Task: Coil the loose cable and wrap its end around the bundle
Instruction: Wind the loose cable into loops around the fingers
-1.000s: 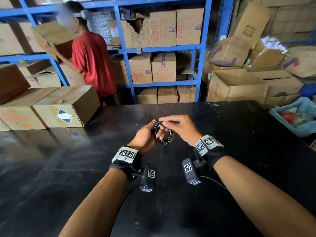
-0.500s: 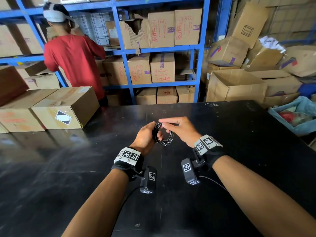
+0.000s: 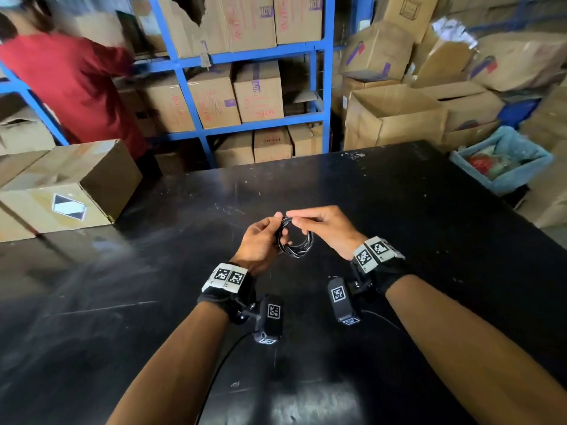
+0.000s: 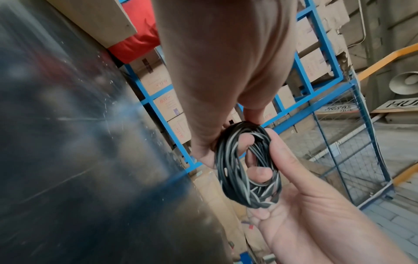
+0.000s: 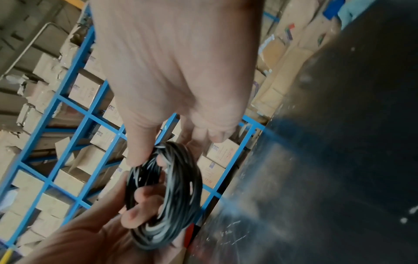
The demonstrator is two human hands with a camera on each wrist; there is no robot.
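Observation:
A black cable with pale streaks, wound into a small coil, hangs above the black table. My left hand grips the coil's left side, with fingers curled through its opening. From the right, my right hand pinches the top of the coil beside the left thumb. In the left wrist view the coil shows many tight turns, with a fingertip of the right hand poking through it. In the right wrist view the coil sits between both hands. No loose cable end shows.
A closed cardboard box stands on the table's far left. Beyond the far edge are blue shelving full of cartons and a person in a red shirt. Open cartons and a blue bin are at the right.
My right fingertips have moved up to the top of the coil, meeting the left thumb. The coil stays between both hands. The person in red has turned to the shelves.

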